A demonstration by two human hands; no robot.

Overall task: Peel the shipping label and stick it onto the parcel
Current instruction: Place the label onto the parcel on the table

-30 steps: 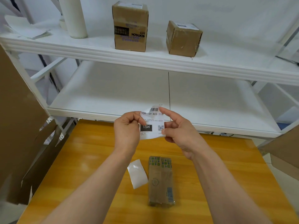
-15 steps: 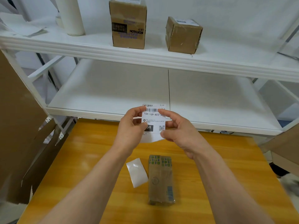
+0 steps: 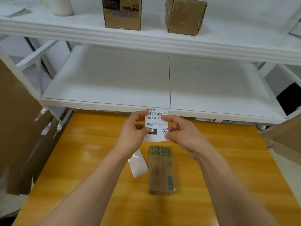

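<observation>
A white shipping label (image 3: 156, 123) with a barcode, the text 15H-159-A03 and a QR code is held upright in the air above the table. My left hand (image 3: 132, 133) pinches its left edge and my right hand (image 3: 183, 135) pinches its right edge. Below the label, a flat brown parcel (image 3: 160, 168) with green dots at its far end lies on the yellow wooden table (image 3: 84, 160). A blank white backing strip (image 3: 138, 164) lies on the table just left of the parcel.
A white shelf unit (image 3: 146, 105) stands right behind the table; its upper shelf holds two cardboard boxes (image 3: 122, 15) (image 3: 184, 17) and a white roll (image 3: 61, 5). Flattened cardboard (image 3: 19, 128) leans at the left, more cardboard (image 3: 286, 141) at the right.
The label was curled and tilted between my fingers; now it is flat and upright, facing me. The camera has tilted down and closer. Parcel and backing strip have not moved.
</observation>
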